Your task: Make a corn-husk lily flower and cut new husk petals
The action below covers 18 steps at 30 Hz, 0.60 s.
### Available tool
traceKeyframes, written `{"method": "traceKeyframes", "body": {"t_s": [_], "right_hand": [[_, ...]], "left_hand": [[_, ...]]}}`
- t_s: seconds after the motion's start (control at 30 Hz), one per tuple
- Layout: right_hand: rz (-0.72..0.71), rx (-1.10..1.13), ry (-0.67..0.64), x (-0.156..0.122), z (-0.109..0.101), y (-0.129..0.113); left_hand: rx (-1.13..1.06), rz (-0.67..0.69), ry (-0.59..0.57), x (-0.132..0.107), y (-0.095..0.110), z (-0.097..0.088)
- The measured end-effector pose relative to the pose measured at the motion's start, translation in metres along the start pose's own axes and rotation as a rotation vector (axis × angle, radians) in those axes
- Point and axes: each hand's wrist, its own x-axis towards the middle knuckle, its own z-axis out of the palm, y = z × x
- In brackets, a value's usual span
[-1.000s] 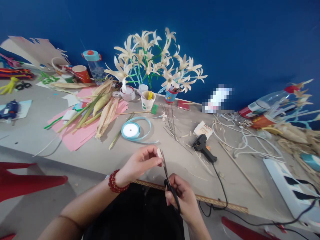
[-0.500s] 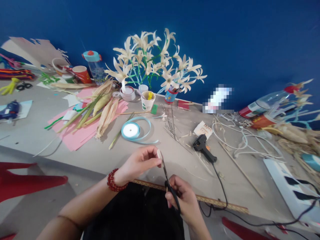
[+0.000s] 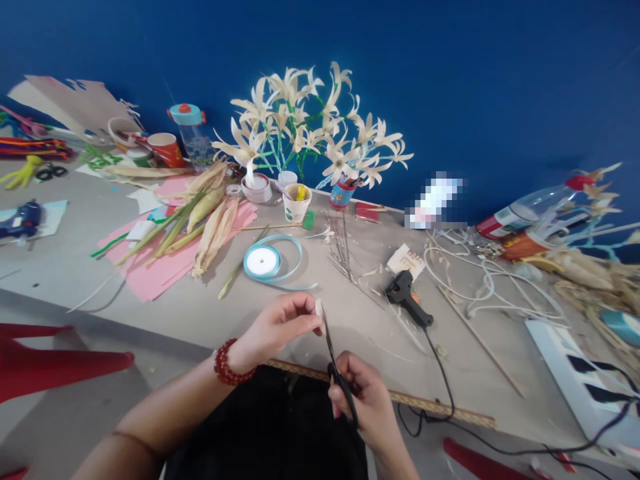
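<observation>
My left hand (image 3: 286, 323), a red beaded bracelet at its wrist, pinches a small pale strip that looks like corn husk (image 3: 319, 313). In my right hand (image 3: 367, 393) is a pair of black-handled scissors (image 3: 340, 383), fingers wrapped around the handles. The blades point up and away from me, and their tips lie right beside the strip's edge. Whether they are cutting into it I cannot tell. Beyond my left hand lies a spool of light blue ribbon (image 3: 261, 261) with a loose loop. A black glue gun (image 3: 407, 297) rests on the table to the right of my hands.
Pale husk flowers (image 3: 300, 127) stand in cups along the blue wall. Dried corn husks (image 3: 215, 233) lie over pink paper (image 3: 143, 283) at left. Thin wires (image 3: 343, 250) lie mid-table. White cord (image 3: 490, 280) and a power strip (image 3: 565, 380) occupy the right.
My right hand and the scissors have shifted very slightly left. The left hand keeps its pinch on the strip, almost unmoved. The view has tilted a little.
</observation>
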Motion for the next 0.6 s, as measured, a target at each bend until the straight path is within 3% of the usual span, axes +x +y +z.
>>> {"method": "traceKeyframes", "body": {"t_s": [0.6], "right_hand": [[-0.055, -0.023, -0.027, 0.0036, 0.0006, -0.0027]], "left_hand": [[0.011, -0.015, -0.034, -0.0015, -0.0012, -0.0040]]}}
